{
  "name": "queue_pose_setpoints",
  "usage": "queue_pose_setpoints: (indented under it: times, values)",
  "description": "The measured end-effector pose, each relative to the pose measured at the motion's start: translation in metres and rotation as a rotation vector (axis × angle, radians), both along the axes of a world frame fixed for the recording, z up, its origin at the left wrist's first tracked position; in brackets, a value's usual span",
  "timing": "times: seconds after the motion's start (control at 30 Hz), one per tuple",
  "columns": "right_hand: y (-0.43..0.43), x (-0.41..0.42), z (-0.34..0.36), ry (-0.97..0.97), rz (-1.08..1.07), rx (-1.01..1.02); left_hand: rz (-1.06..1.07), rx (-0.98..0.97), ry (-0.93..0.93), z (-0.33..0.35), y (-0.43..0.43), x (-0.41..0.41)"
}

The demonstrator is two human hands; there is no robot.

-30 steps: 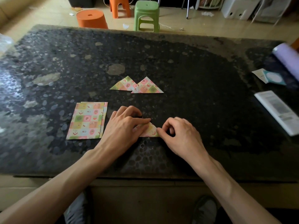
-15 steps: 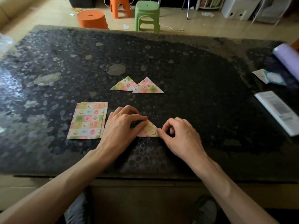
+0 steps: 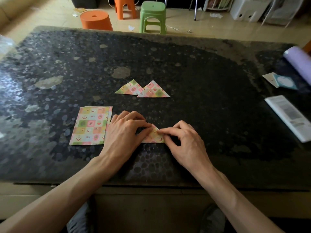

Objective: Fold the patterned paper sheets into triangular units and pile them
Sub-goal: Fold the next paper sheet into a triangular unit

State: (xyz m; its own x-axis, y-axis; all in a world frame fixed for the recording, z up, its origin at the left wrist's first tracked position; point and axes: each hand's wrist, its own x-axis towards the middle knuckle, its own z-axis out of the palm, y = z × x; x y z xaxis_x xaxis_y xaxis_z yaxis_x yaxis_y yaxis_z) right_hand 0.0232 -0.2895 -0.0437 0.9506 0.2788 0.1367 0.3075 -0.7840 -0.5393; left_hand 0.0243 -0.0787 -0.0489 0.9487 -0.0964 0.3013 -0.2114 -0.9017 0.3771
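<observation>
Sits flat on the dark pebble-patterned desk [image 3: 202, 81] near its front edge: small pastel checked paper triangle [image 3: 154, 136], apex pointing away, long base running left to right. Pinched at the right corner by the right grip [image 3: 183, 140]; covered on the left slope by the left grip [image 3: 125, 130], pinch or mere press impossible to tell. Looks like unit three under creasing: two finished checked triangles [image 3: 154, 90] overlapping farther back, loosely piled; flat checked sheets [image 3: 90, 126] just left, unfolded.
</observation>
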Motion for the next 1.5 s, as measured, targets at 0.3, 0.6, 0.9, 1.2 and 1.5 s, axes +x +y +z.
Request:
queue_pose_setpoints:
  times: [0.3, 0.6, 0.9, 1.2, 1.5]
  values:
    - [0.001, -0.001, 0.001, 0.002, -0.018, 0.021, -0.048, 0.025, -0.012, 0.0, 0.003, -0.001]
    - [0.0, 0.002, 0.001, 0.045, -0.03, 0.052, -0.133, 0.003, 0.011, -0.004, 0.011, -0.008]
    - [0.001, 0.001, -0.001, 0.019, -0.034, 0.052, -0.112, 0.015, 0.022, -0.003, 0.009, -0.007]
    - [0.0, 0.002, 0.0, 0.044, -0.025, 0.046, -0.114, 0.033, 0.011, -0.004, 0.009, -0.008]
    - [0.002, 0.001, 0.004, 0.078, -0.027, 0.042, -0.297, 0.174, -0.05, -0.004, 0.006, -0.011]
